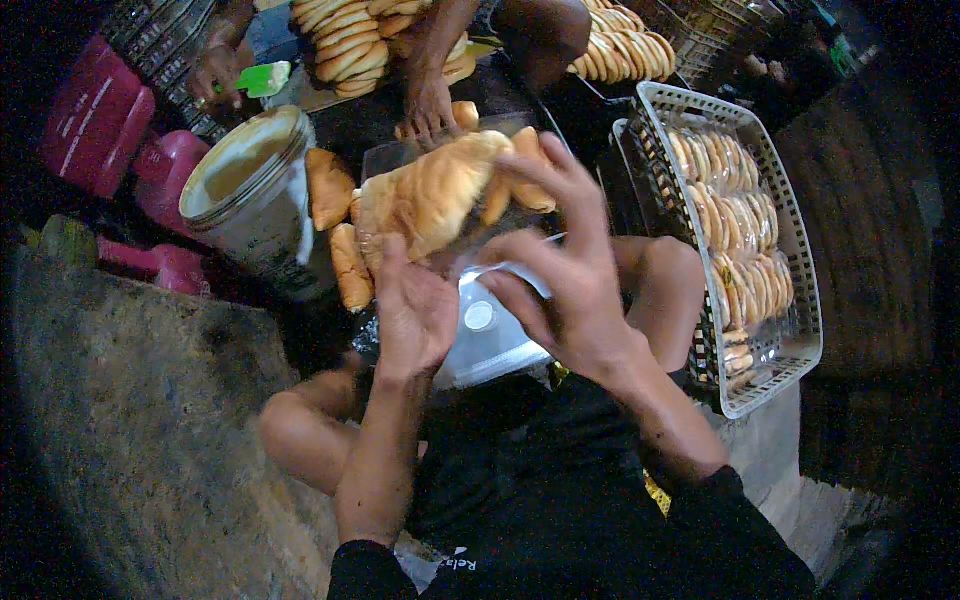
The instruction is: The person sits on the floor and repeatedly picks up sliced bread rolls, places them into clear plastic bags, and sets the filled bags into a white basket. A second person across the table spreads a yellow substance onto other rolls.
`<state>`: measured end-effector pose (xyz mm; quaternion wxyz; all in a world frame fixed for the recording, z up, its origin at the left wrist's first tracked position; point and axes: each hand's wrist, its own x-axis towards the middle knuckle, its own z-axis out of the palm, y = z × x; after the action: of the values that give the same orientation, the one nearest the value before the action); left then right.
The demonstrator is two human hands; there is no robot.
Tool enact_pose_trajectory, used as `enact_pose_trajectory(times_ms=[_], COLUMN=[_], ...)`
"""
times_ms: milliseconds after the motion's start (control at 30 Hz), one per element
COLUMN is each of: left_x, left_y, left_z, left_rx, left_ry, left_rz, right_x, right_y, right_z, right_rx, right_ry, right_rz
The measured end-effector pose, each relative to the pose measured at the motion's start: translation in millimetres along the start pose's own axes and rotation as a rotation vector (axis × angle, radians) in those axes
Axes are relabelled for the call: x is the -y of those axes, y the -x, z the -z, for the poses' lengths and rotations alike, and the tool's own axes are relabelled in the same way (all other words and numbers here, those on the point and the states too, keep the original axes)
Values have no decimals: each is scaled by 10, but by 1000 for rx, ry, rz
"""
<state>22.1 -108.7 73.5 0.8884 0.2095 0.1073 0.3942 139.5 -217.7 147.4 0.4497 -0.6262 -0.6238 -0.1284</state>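
A golden bread bun (425,200), which looks wrapped in clear plastic, is in front of me above the dark work surface. My left hand (415,315) is closed on its near left end, thumb up along the side. At the bun's right end, my right hand (575,280) has its fingers spread and curved, somewhat blurred; one fingertip is close to or touching the bun. Beneath both hands a stack of clear plastic bags (490,335) lies at my lap. More buns (330,190) rest left of the bun, with others (530,185) behind my right hand.
A co-worker's hand (430,108) reaches to the buns; the other (215,75) holds a green spatula (265,79). A cream-smeared bucket (250,190) stands left, beside pink plastic stools (170,175). At right is a white crate (807,330) of bagged bread. Bread stacks (345,45) lie beyond.
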Motion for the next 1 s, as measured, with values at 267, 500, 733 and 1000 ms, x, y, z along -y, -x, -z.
enact_pose_trajectory(times_ms=[267, 500, 733, 1000], left_x=[420, 105, 54, 197], left_y=[0, -54, -89, -196], left_z=[-274, -23, 501, 553], left_rx=[-136, 80, -233, -108], left_ry=[-203, -875, -748, -1001], left_rz=[136, -45, 335, 411], right_x=[247, -867, -560, -1663], right_y=[-72, 762, 1884, 2371], right_z=[632, 1642, 3372, 3777], right_rx=[250, 84, -177, 174], right_ry=[406, 315, 1366, 1255], right_rz=[-120, -631, -805, -1446])
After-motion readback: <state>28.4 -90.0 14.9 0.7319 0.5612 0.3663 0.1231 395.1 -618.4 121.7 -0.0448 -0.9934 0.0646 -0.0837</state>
